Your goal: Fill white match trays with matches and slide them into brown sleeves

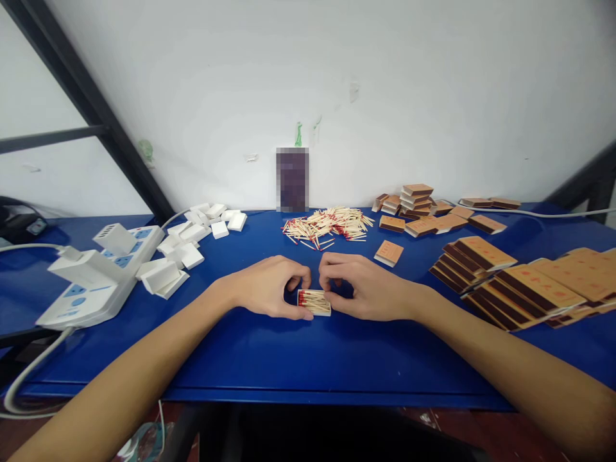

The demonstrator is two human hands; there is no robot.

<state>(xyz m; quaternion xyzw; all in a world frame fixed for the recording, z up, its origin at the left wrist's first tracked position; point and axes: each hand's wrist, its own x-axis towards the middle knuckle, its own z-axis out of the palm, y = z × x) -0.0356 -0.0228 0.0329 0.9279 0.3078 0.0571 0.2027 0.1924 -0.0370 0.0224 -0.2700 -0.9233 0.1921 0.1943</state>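
A small white matchbox tray (315, 314) full of red-tipped matches (312, 299) lies on the blue table in front of me. My left hand (272, 285) curves around its left end, the thumb at the near edge and the index finger by the far side. At the right end, the thumb and curled fingers of my right hand (363, 285) close on the matches in the tray. The other fingertips of both hands are partly hidden. Beyond my hands lies a loose heap of matches (332, 224).
White trays (180, 237) are heaped at left, near a power strip (101, 282) with chargers and cables. Brown matchbox sleeves (423, 208) lie at the back right, with larger stacked boxes (539, 285) nearer. A pixelated dark rectangle (292, 179) stands against the wall.
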